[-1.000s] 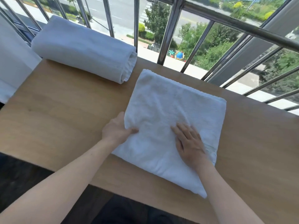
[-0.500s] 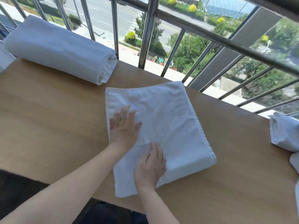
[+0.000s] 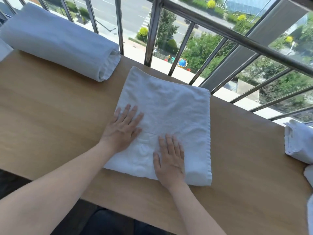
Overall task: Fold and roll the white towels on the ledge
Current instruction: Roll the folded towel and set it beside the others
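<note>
A white towel (image 3: 172,112), folded into a flat square, lies in the middle of the wooden ledge (image 3: 50,116). My left hand (image 3: 122,128) lies flat on its left part with the fingers spread. My right hand (image 3: 170,160) presses flat on its near right part, fingers straight. A rolled white towel (image 3: 57,41) rests at the far left against the railing. More white towels (image 3: 299,141) lie crumpled at the right edge, partly cut off by the frame.
A metal railing (image 3: 152,31) with upright and slanted bars runs along the far side of the ledge, with a street and trees far below. The ledge's near edge drops to a dark floor (image 3: 110,223). Bare wood lies between the folded towel and the crumpled ones.
The folded towel has been turned on the ledge and now sits square to me. Both hands have shifted on it; my right hand moved rightward and lies flat.
</note>
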A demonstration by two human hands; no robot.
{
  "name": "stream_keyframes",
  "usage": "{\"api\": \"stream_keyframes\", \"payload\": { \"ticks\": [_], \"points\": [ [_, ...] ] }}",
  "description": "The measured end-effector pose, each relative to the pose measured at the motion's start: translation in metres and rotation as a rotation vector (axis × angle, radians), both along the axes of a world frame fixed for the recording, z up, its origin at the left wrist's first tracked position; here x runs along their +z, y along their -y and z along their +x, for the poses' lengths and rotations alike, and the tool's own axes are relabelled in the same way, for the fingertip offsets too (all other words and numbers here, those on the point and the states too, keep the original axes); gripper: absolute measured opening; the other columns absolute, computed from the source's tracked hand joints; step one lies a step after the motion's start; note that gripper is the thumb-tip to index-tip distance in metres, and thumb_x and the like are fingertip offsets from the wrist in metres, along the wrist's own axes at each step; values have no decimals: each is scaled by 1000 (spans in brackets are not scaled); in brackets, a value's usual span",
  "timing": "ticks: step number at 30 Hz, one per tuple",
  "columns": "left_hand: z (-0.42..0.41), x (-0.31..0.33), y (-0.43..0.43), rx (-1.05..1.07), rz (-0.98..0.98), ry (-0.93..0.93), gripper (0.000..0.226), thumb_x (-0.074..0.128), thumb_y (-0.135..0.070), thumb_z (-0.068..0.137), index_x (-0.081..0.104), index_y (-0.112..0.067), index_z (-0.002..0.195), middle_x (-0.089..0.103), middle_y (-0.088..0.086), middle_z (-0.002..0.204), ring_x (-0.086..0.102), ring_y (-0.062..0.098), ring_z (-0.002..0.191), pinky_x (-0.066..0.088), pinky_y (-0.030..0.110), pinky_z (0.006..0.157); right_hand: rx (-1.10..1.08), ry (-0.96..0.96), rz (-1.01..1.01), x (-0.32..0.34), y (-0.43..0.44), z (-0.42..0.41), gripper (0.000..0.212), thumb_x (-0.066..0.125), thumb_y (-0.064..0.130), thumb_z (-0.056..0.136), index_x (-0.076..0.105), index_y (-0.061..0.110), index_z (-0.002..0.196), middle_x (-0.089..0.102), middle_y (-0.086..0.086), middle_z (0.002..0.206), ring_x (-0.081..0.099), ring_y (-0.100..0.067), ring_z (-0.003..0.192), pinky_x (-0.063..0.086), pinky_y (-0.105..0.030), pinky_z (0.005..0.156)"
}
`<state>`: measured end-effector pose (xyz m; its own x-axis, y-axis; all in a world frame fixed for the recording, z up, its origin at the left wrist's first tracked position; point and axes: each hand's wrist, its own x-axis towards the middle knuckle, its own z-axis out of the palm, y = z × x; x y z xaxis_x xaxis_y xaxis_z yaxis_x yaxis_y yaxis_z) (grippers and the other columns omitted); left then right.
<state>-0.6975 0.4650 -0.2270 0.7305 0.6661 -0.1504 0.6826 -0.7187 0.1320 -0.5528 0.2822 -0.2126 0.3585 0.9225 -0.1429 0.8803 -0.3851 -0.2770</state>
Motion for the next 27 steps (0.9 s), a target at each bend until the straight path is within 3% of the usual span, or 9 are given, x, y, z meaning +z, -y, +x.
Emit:
{"api": "stream_keyframes", "payload": {
  "ticks": [3,6,8,13,18,23,27],
  "points": [
    [17,3,28,79,-17,-8,59,15,-31,107,-13,-20,158,-18,2,167,-25,25,151,-21,42,120,-37,-11,-49,1,-7,0,57,28,43,103,19,30,158,12,2,166,1,-20,154,-3,-40,124],
    [27,2,69,206,-162,60,64,9,-48,103,-22,-27,155,-27,-1,165,-34,22,148,-23,41,120,-24,-7,-50,0,-18,15,54,24,41,105,15,35,158,4,6,167,-2,-18,154,-5,-40,123],
    [30,0,75,207,-140,41,71,6,-57,98,-22,-28,156,-30,-1,163,-33,22,148,-18,45,122,22,2,-48,-3,-25,26,55,20,43,105,6,39,158,-7,9,166,-12,-15,153,-12,-41,122],
    [39,-1,55,153,-97,40,75,17,-59,96,-4,-27,161,-14,1,168,-17,25,154,-4,50,125,106,66,-27,-12,-47,67,59,23,51,103,4,40,158,-5,6,168,-12,-15,153,-6,-48,122],
    [47,-6,45,119,-50,45,76,28,-56,96,6,-25,162,2,4,170,-1,28,156,10,54,124,67,89,-24,-19,-77,120,63,23,57,99,5,41,158,-3,9,167,-10,-12,153,-9,-42,122],
    [49,-11,43,103,15,130,74,36,-50,93,22,-22,160,15,5,168,11,30,155,16,56,122,-123,43,-55,-18,-110,182,64,19,59,97,-3,46,156,-11,10,166,-14,-10,152,-13,-38,122],
    [50,-12,42,98,45,145,75,38,-48,91,24,-21,159,16,5,168,12,31,155,18,58,121,-306,58,-133,-14,-128,223,63,16,53,101,1,34,159,-5,7,167,-9,-19,153,-10,-44,123]
  ]
}}
